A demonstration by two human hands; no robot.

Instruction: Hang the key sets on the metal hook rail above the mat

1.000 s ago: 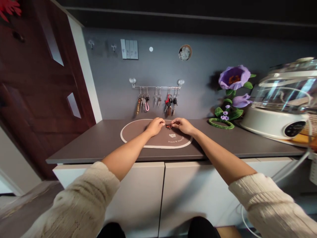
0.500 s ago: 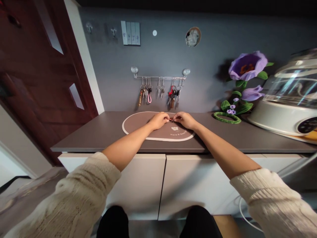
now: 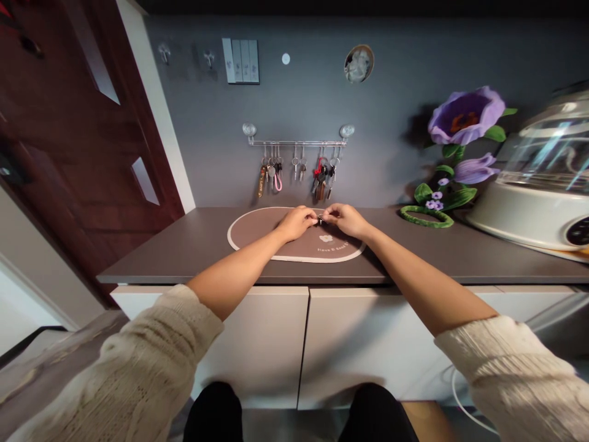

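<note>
Over the far right part of a brown oval mat (image 3: 257, 236), my two hands meet fingertip to fingertip. My left hand (image 3: 298, 222) is closed in a pinch, and my right hand (image 3: 345, 219) pinches from the other side. Between them is a small shiny metal piece (image 3: 321, 219), like a key or key ring; the fingers partly hide it and it is too small to name for sure. Behind the hands, several bunches of keys (image 3: 321, 178) hang from a clear rail (image 3: 297, 143) on the grey wall.
The mat lies on a dark grey countertop (image 3: 156, 252) above white cabinet doors (image 3: 253, 337). To the right stand a purple fabric flower (image 3: 467, 120) with a green ring base and a white appliance (image 3: 529, 209) with a clear top. A dark red door (image 3: 69, 153) is at the left.
The small piece between my fingertips has turned or shifted: a reddish bit seen there before no longer shows. Both hands stay almost in place. The view has shifted slightly.
</note>
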